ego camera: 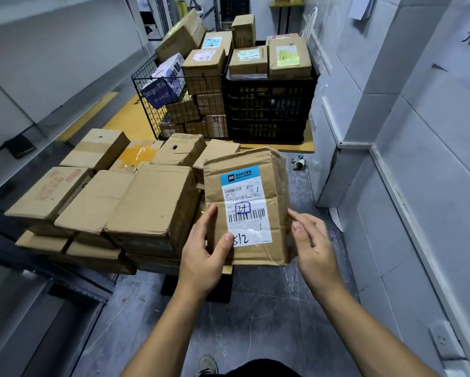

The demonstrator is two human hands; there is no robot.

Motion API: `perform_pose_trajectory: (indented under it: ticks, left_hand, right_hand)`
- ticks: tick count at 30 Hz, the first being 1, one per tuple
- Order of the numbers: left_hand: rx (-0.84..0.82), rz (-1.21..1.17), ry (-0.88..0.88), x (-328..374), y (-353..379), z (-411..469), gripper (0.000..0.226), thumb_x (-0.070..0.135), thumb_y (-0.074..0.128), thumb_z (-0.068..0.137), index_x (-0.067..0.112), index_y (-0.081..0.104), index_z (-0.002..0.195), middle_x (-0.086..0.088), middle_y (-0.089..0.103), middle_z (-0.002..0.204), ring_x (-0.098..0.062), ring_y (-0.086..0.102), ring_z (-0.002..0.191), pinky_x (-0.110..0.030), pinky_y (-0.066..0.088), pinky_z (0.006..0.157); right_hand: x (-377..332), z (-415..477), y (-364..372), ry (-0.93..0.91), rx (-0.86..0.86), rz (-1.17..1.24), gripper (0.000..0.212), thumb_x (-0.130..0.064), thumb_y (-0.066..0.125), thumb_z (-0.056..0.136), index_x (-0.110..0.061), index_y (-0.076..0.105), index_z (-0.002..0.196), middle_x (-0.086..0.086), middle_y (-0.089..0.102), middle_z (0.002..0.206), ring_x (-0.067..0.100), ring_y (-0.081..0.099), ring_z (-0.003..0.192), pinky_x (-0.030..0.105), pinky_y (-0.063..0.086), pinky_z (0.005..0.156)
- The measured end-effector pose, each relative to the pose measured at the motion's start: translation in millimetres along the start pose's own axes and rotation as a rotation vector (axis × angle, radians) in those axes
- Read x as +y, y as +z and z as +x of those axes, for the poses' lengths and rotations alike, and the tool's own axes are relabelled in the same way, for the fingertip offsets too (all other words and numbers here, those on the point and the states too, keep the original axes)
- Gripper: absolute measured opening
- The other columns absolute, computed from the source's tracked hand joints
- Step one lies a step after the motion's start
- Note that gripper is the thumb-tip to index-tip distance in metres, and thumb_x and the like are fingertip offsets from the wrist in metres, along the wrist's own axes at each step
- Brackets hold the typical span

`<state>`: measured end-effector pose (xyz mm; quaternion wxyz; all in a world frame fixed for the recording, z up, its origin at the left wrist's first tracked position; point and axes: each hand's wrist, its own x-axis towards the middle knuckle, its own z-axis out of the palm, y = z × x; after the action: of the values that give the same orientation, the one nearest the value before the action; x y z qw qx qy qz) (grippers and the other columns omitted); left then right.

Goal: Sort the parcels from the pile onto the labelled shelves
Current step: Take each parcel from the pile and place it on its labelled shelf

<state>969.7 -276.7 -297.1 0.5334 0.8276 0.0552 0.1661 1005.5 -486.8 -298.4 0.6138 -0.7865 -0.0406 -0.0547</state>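
While we hold one crumpled brown cardboard parcel (258, 164) near centre, left hand (206, 257) fingers clamped on it, right hand (314, 247) fingers loosely apart at its edge, the pile of brown boxes (135, 202) at left awaits sorting.

Brown parcel (255, 164), blue-topped white label (244, 205)

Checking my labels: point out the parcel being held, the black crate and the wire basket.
Held parcel (246, 205), head view, on its shipping label.
Black crate (269, 112), head view, on its front wall.
Wire basket (146, 118), head view, on its left mesh wall.
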Motion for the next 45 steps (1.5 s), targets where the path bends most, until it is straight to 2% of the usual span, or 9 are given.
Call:
perform_pose_trajectory:
  ticks: [5, 11, 21, 26, 29, 31, 35, 40, 45]
  left_hand:
    - [0.075, 0.120, 0.063, 5, -6, -7, 0.062, 0.038, 0.063, 0.085, 0.040, 0.037, 0.141, 0.027, 0.043, 0.132, 0.018, 0.039, 0.123, -0.001, 0.029, 0.098]
    - [0.135, 0.247, 0.140, 9, -19, -18, 0.064, 0.029, 0.066, 0.085, 0.024, 0.042, 0.144, 0.006, 0.049, 0.136, 0.011, 0.038, 0.126, -0.004, 0.027, 0.102]
    - [0.212, 0.315, 0.155, 17, -63, -54, 0.066, 0.039, 0.059, 0.085, 0.024, 0.038, 0.145, -0.005, 0.047, 0.140, -0.002, 0.040, 0.129, -0.008, 0.029, 0.106]
    - [0.261, 0.369, 0.155, 25, -114, -76, 0.063, 0.041, 0.056, 0.087, 0.033, 0.033, 0.146, -0.002, 0.043, 0.143, -0.003, 0.040, 0.130, -0.009, 0.030, 0.106]
    - [0.324, 0.415, 0.144, 29, -159, -99, 0.060, 0.040, 0.055, 0.089, 0.029, 0.037, 0.145, -0.001, 0.041, 0.145, -0.004, 0.038, 0.134, -0.016, 0.032, 0.109]
    - [0.359, 0.474, 0.116, 31, -194, -123, 0.058, 0.038, 0.056, 0.090, 0.026, 0.041, 0.144, 0.000, 0.042, 0.144, -0.008, 0.039, 0.135, -0.021, 0.032, 0.110]
    - [0.405, 0.685, 0.029, 32, -281, -186, 0.053, 0.042, 0.049, 0.088, 0.021, 0.050, 0.137, 0.004, 0.051, 0.133, -0.005, 0.044, 0.121, -0.008, 0.027, 0.101]
    - [0.362, 1.009, -0.263, 33, -384, -278, 0.055, 0.046, 0.048, 0.090, 0.027, 0.044, 0.141, 0.002, 0.049, 0.135, -0.022, 0.046, 0.121, -0.038, 0.040, 0.102]
    - [0.402, 1.233, -0.550, 45, -460, -375, 0.056, 0.045, 0.048, 0.094, 0.030, 0.034, 0.147, 0.004, 0.041, 0.145, -0.022, 0.040, 0.128, -0.038, 0.035, 0.104]
  right_hand:
    - [-3, -3, 1, 0.001, -0.227, 0.084, 0.062, -0.068, 0.062, 0.077, -0.056, 0.041, 0.135, -0.013, 0.053, 0.139, -0.003, 0.053, 0.125, 0.025, 0.046, 0.103]
    - [-6, -8, 19, -0.011, -0.282, 0.079, 0.063, -0.055, 0.067, 0.079, -0.070, 0.037, 0.132, -0.029, 0.057, 0.133, 0.004, 0.054, 0.129, 0.048, 0.045, 0.110]
    - [-35, -28, 57, -0.065, -0.275, 0.155, 0.072, -0.040, 0.075, 0.081, -0.051, 0.037, 0.141, -0.011, 0.063, 0.131, 0.012, 0.060, 0.124, 0.048, 0.050, 0.104]
    - [-65, -45, 95, -0.151, -0.329, 0.251, 0.067, -0.021, 0.073, 0.088, -0.062, 0.043, 0.130, -0.010, 0.064, 0.129, 0.014, 0.062, 0.121, 0.037, 0.053, 0.100]
    - [-86, -64, 129, -0.176, -0.372, 0.275, 0.065, -0.028, 0.071, 0.086, -0.058, 0.042, 0.135, -0.005, 0.063, 0.132, 0.016, 0.062, 0.122, 0.046, 0.051, 0.103]
    - [-99, -82, 153, -0.188, -0.402, 0.285, 0.064, -0.031, 0.070, 0.085, -0.061, 0.040, 0.133, -0.004, 0.063, 0.132, 0.015, 0.062, 0.121, 0.049, 0.051, 0.104]
    - [-129, -134, 207, -0.196, -0.501, 0.307, 0.065, -0.041, 0.070, 0.082, -0.058, 0.040, 0.137, -0.003, 0.064, 0.132, 0.015, 0.062, 0.121, 0.051, 0.050, 0.104]
    - [-169, -212, 276, -0.238, -0.646, 0.388, 0.065, -0.026, 0.071, 0.090, -0.064, 0.039, 0.132, -0.004, 0.062, 0.133, 0.013, 0.063, 0.119, 0.049, 0.053, 0.101]
    - [-210, -304, 342, -0.216, -0.848, 0.505, 0.064, -0.015, 0.068, 0.095, -0.063, 0.042, 0.129, -0.007, 0.064, 0.127, 0.012, 0.066, 0.114, 0.048, 0.056, 0.097]
